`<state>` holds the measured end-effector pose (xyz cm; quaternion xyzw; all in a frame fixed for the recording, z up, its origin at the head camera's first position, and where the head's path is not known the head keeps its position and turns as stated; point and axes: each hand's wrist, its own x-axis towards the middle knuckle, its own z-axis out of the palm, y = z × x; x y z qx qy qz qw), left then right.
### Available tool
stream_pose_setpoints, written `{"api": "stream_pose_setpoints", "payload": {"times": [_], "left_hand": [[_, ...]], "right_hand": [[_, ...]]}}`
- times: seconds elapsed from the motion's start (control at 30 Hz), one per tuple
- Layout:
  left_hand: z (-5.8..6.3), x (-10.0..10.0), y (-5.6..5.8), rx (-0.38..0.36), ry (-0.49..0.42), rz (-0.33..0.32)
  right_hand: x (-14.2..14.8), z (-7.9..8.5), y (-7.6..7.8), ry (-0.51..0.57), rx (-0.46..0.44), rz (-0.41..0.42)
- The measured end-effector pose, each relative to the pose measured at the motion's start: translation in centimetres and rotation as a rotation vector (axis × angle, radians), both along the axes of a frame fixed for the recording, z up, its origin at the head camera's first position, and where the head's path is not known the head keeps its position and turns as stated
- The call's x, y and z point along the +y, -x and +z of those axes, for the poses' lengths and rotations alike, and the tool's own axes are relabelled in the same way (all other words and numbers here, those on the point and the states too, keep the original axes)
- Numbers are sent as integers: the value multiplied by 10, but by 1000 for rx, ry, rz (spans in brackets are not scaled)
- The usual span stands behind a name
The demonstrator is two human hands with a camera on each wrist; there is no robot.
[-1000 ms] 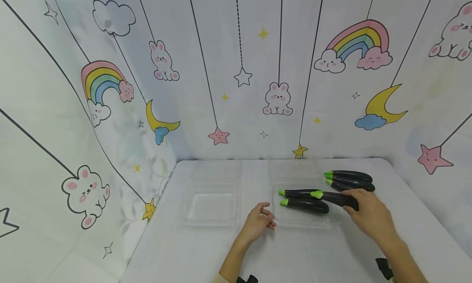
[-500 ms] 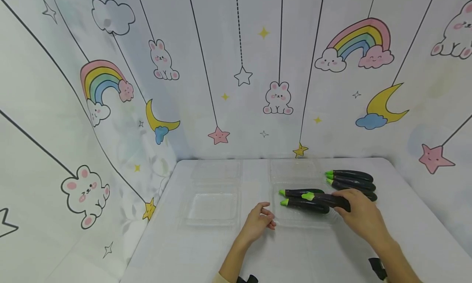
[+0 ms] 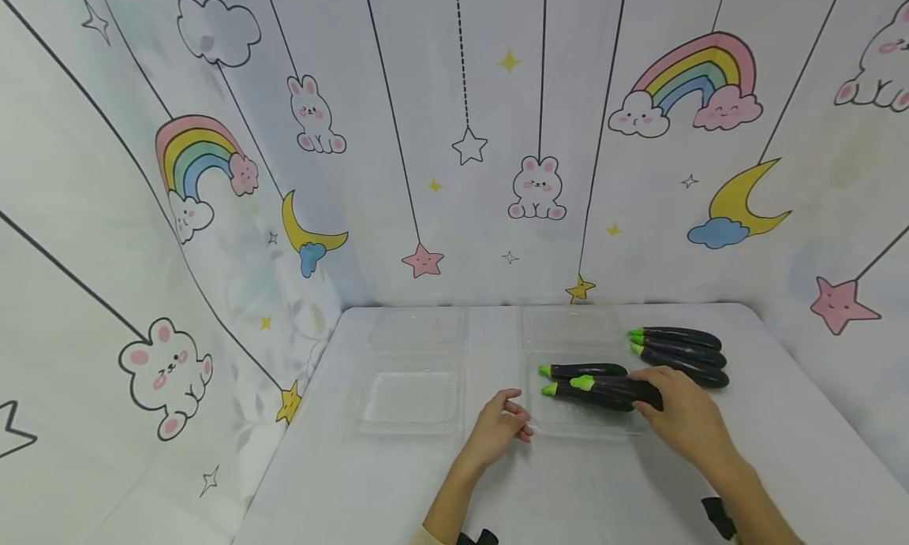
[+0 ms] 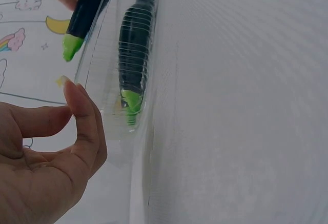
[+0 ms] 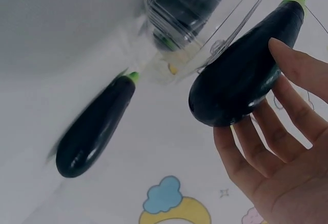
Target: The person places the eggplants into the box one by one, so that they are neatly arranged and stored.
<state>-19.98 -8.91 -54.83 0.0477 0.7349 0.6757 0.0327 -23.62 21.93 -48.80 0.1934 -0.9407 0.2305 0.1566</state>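
Note:
My right hand (image 3: 685, 415) grips a dark purple eggplant (image 3: 616, 387) by its thick end, thumb on one side and fingers on the other. Its green stem points left. It is over a clear plastic clamshell container (image 3: 596, 428), where two more eggplants lie, one at the back (image 3: 584, 370) and one at the front (image 3: 564, 393) partly covered by the held one. In the right wrist view the held eggplant (image 5: 246, 70) is beside the container wall. My left hand (image 3: 495, 428) holds nothing, fingers loosely bent at the container's left edge; whether they touch it, I cannot tell.
Several eggplants (image 3: 685, 352) lie side by side on the white table (image 3: 568, 490) right of the container. A second clear container (image 3: 408, 399) stands open at the left. Both lids lean back toward the cartoon-printed backdrop (image 3: 383, 135).
My right hand has carried the eggplant leftward and slightly down, over the front eggplant in the container. The left hand has stayed in place.

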Motion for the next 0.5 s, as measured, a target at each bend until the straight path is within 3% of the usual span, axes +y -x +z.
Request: {"api": "stream_pose_setpoints", "payload": {"times": [0.5], "left_hand": [[1, 0, -1, -8, 0, 0]], "right_hand": [[-17, -8, 2, -23, -19, 35]]}}
